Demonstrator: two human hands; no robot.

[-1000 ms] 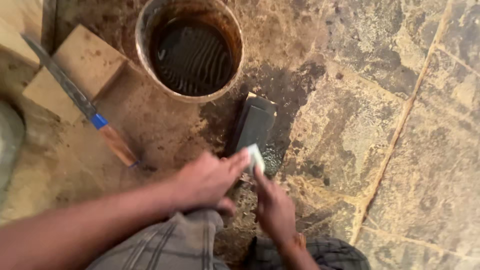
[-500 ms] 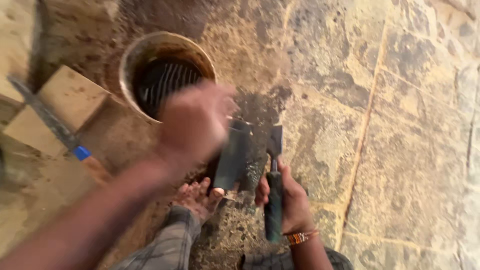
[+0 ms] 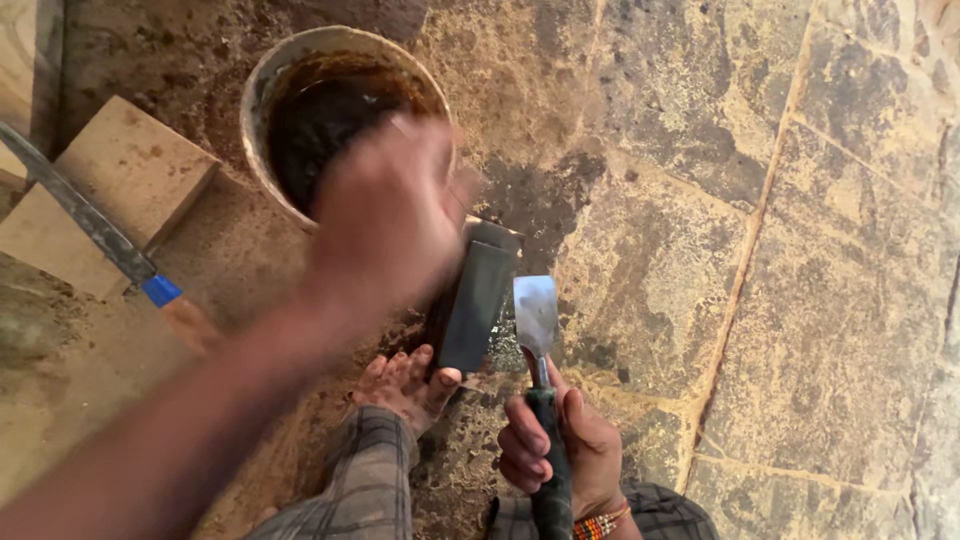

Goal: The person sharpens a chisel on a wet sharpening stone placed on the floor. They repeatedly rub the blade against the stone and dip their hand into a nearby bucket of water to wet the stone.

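We hold a chisel (image 3: 537, 330) in our right hand (image 3: 560, 450), fist clenched round its dark handle, the flat blade pointing away from us and lying just right of the dark stone (image 3: 472, 300) on the wet floor (image 3: 800, 250). Our left hand (image 3: 385, 215) is raised and blurred above the near rim of the bucket (image 3: 262, 110); it seems to carry nothing, though we cannot tell how its fingers stand. A bare foot (image 3: 405, 385) steadies the near end of the stone, toes touching it. To work the blade well, we judge we should lay the bevel flat on the wetted stone, keep the angle constant, press evenly and stroke along the stone's length rather than rock the edge. The stone is narrow, so the blade has little margin on either side, and the toes sit right at its near end, which makes a long backstroke risky. The bucket stands close beyond the stone's far end and limits forward travel. To the left lie a saw (image 3: 90, 225) with a blue collar across a pale block (image 3: 130, 170), well apart from the stone. To the right the paved floor offers the freest room for the elbow and handle.
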